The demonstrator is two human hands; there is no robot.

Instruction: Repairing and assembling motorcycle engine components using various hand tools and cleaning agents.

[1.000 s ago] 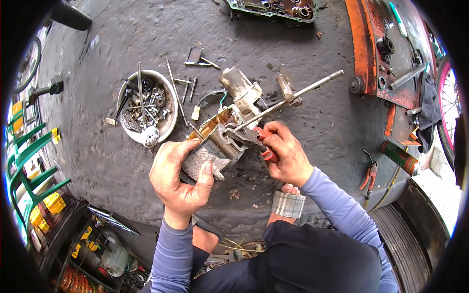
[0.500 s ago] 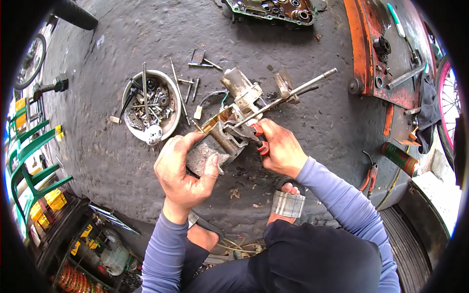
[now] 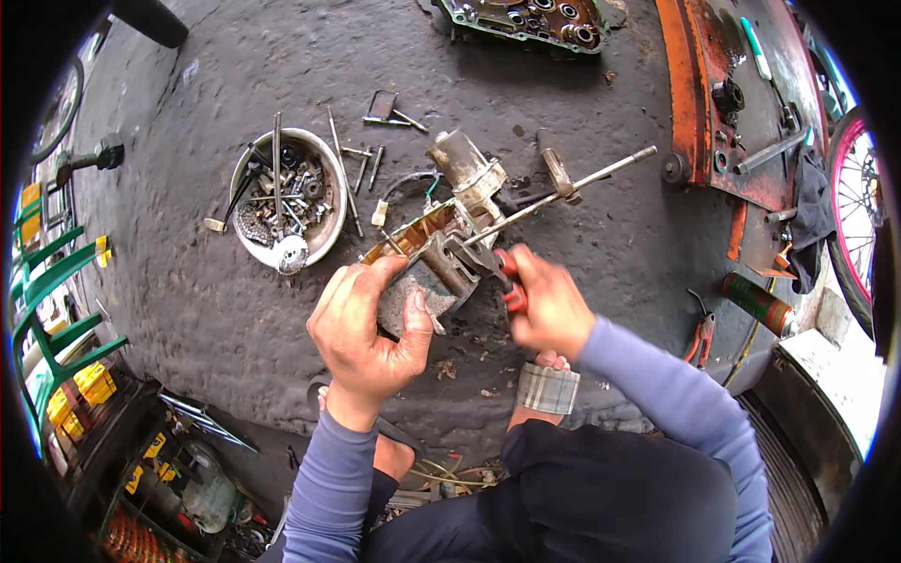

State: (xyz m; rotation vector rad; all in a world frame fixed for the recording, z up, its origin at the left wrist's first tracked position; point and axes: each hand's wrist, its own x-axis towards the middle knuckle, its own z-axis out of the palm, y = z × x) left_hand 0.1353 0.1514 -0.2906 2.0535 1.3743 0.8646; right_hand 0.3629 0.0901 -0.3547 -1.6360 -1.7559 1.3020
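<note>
My left hand [image 3: 368,336] is closed round a grey metal engine casing [image 3: 409,302], thumb on the near face and fingers along its upper edge. In my right hand [image 3: 556,302], somewhat blurred, is a pair of red-handled pliers [image 3: 514,299]. The pliers' jaws reach the casing's right side, beside the near end of a long metal rod [image 3: 610,171]. Whether they grip the rod I cannot tell. A small metal bracket [image 3: 557,173] sits on the rod. Just beyond the casing is a dull cylindrical motor [image 3: 460,159] with a wire and white connector [image 3: 380,214].
A round bowl [image 3: 330,236] of bolts and small parts stands left, loose bolts [image 3: 377,169] beside it. An open engine cover [image 3: 526,23] lies at the far edge. Rightward are an orange metal stand [image 3: 683,94], a spray can [image 3: 756,302] and other red-handled pliers [image 3: 700,340].
My right hand and the pliers have swung slightly right and down. The casing and my left hand have shifted a little rightward. The bracket on the rod shows at a different angle.
</note>
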